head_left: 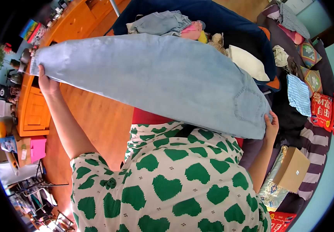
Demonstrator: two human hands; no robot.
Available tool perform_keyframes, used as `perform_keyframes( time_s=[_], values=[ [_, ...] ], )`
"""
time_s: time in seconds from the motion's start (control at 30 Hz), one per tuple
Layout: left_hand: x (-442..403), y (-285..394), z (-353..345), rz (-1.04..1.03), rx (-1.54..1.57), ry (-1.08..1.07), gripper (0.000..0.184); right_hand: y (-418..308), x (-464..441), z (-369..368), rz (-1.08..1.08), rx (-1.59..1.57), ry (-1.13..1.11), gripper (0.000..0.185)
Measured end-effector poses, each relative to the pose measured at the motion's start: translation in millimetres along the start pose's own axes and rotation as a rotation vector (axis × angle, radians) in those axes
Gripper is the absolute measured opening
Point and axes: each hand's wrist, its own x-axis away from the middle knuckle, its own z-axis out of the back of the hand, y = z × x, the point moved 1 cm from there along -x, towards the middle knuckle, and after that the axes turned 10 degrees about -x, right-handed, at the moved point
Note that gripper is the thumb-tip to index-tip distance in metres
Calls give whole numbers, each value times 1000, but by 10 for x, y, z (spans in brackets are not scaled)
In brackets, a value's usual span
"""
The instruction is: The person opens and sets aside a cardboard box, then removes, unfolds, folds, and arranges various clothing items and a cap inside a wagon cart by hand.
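Note:
A pair of light blue jeans (155,73), doubled lengthwise, stretches sideways in front of me between both hands. My left hand (49,83) is closed on the hem end at the left. At the right, my right hand (271,123) grips the waist end, close to a back pocket (248,103). Behind the jeans a dark blue fabric hamper (236,17) holds a heap of clothes, with blue denim (161,23), a pink piece (192,30) and a white piece (247,62) showing. The jeans hide part of the hamper.
To the right runs a sofa with a striped cover (316,154), bearing a checked blue cloth (298,94), red cushions (322,110) and a cardboard box (292,169). An orange wooden cabinet (35,110) stands left. A pink box (38,148) sits on the wooden floor (85,120).

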Motion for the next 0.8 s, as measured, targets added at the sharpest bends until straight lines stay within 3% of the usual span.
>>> perform_keyframes(
  time_s=[0.17,0.3,0.33,0.37,0.43,0.47,0.5,0.57,0.63,0.7,0.77,0.8],
  values=[
    [-157,-540,234,146,5,31,50,294,-112,25,15,271,-79,28],
    [-457,-1250,719,328,-149,44,49,-95,7,-225,140,1023,9,35],
    [-391,-1349,720,415,-202,113,49,-169,54,-265,334,1102,-21,37],
    [-330,-1484,745,445,-291,113,53,-277,111,-358,391,1017,-59,38],
    [-522,-1840,1107,538,-645,-219,62,-517,229,-628,494,841,-130,39],
    [-365,-1856,958,314,-1080,-149,65,-712,341,-810,478,805,-235,41],
    [-189,-1861,791,142,-1537,8,69,-804,410,-880,324,699,-376,46],
    [368,-1787,321,-337,-1725,-140,70,-950,598,-998,331,803,-637,57],
    [793,-1892,-114,-236,-1201,-518,68,-983,701,-1034,259,752,-667,63],
    [1446,-1713,-581,-525,-1013,-991,60,-1010,739,-1014,205,737,-692,67],
    [1870,-1495,-828,-587,-1093,-1349,53,-996,799,-977,154,745,-698,68],
    [2010,-1414,-932,-601,-1097,-1395,52,-1019,829,-985,180,773,-668,62]
  ],
)
